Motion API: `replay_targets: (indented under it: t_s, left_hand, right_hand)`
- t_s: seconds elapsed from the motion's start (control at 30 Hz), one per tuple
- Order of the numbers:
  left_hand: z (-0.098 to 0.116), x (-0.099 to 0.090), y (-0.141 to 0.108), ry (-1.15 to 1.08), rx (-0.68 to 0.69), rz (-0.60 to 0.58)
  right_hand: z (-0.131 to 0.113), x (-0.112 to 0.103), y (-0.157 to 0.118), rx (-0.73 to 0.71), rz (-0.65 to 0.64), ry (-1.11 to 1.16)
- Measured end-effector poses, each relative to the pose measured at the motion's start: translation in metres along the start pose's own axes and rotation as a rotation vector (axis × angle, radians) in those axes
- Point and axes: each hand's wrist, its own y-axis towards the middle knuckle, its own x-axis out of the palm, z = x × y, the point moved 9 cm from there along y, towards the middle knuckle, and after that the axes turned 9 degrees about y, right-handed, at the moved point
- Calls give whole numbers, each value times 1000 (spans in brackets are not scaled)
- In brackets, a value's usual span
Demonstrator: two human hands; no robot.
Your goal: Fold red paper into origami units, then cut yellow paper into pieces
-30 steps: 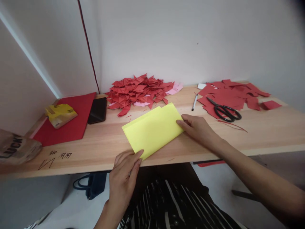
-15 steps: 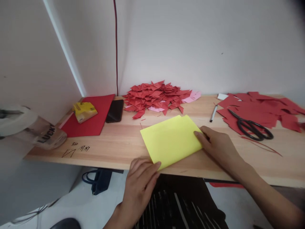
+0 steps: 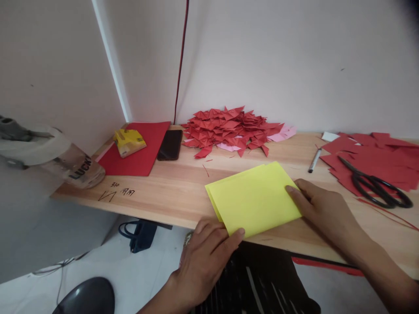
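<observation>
A folded sheet of yellow paper [image 3: 257,198] is held slightly tilted at the front edge of the wooden table; its layers part a little along the left side. My left hand [image 3: 209,253] pinches its lower left corner, thumb on top and fingers curled behind. At the right edge, my right hand [image 3: 322,207] grips the paper with the thumb on the upper face and its other fingers partly hidden. Beyond the paper lies a heap of folded red paper pieces [image 3: 229,128], with some pink ones among them.
Black-handled scissors [image 3: 376,185] rest on cut red paper [image 3: 389,159] at right, beside a marker pen [image 3: 314,160]. At left are a phone [image 3: 170,145], a yellow packet [image 3: 130,143] on a red sheet [image 3: 153,148], and a plastic bottle [image 3: 81,168] near the table [image 3: 163,196] corner.
The view has shifted, so most things sit further right. The yellow paper's top layer has slid against the one beneath, and a gap now shows on its left side. Both hands keep their hold.
</observation>
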Motion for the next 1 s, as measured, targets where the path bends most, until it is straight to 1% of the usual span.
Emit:
replay_targets:
  t_s: [0.17,0.37,0.63,0.87,1.0]
  left_hand:
    - [-2,2,-5,80,-29,-16]
    - [-6,-3,-5,26,-55,11]
    - [-8,-3,-5,25,-72,37]
    - [-6,-3,-9,41,-75,61]
    - [-5,-1,-10,53,-68,47]
  right_hand:
    - [-5,3,9,0,-23,-47]
    - [-4,13,19,24,-77,-134]
    - [-6,12,18,31,-94,-204]
    - [-3,15,20,34,-108,-218]
    - [-3,15,20,37,-107,-200]
